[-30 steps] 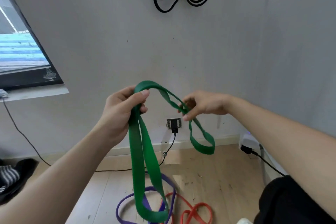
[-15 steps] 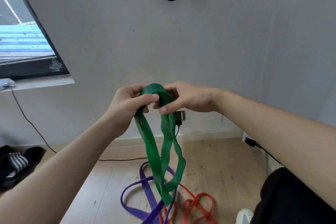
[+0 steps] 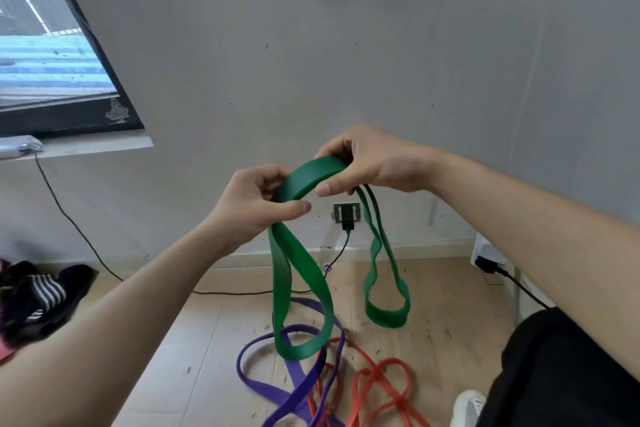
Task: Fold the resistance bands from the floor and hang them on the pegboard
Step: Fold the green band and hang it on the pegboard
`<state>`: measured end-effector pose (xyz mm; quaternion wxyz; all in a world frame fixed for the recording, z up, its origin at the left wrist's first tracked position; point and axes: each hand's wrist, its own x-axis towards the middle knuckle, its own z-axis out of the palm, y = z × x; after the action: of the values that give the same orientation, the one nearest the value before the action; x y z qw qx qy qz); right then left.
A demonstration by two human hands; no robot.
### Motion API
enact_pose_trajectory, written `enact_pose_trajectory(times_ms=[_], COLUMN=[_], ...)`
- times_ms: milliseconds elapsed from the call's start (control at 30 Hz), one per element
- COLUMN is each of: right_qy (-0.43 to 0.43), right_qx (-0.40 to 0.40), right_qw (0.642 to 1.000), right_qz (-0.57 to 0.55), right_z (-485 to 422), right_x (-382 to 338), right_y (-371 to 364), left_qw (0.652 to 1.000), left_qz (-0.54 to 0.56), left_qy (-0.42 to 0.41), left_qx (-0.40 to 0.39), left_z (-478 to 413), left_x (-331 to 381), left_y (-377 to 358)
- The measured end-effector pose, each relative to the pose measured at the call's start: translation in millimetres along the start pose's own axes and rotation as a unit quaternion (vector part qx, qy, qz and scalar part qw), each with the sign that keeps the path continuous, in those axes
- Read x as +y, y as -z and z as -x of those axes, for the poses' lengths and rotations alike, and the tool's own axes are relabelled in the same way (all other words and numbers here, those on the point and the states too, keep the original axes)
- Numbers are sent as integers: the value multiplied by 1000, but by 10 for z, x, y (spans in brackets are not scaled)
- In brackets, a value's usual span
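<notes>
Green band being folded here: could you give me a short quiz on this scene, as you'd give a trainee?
1. How many hands grip the green band?
2. True or false: the green band hangs on the wall.
3. Which bands lie on the floor? A) purple and red B) black and yellow C) only blue
Key: 1. Two, the left hand and the right hand. 2. False. 3. A: the purple band and the red band.

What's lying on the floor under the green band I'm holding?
A purple band and an orange-red band lie tangled on the wooden floor. The lower loop of the green band covers part of the purple one, and both run out of frame at the bottom.
</notes>
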<state>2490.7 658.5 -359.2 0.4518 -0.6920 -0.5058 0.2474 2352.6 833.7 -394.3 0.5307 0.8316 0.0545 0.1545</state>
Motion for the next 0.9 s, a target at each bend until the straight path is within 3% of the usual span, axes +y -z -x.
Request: enact_pose_trajectory(times_ms=[233, 533, 733, 900], right_qy=[60, 85, 74, -1], right_qx=[138, 264, 327, 308], right_qw=[987, 948, 927, 941], right_qz=[-63, -156, -168, -138], right_z=[-57, -85, -78, -1], right_x=[-36, -76, 14, 202], right_y=[-12, 19, 192, 345], left_qw=[997, 995, 998, 993], left_qz=[-72, -69, -4, 75], left_qy=[9, 59, 63, 87], left_qx=[-22, -36, -28, -9], left_z=[-13, 18, 11, 8], left_x=[-182, -324, -300, -298], left_y=[-23, -92, -82, 5])
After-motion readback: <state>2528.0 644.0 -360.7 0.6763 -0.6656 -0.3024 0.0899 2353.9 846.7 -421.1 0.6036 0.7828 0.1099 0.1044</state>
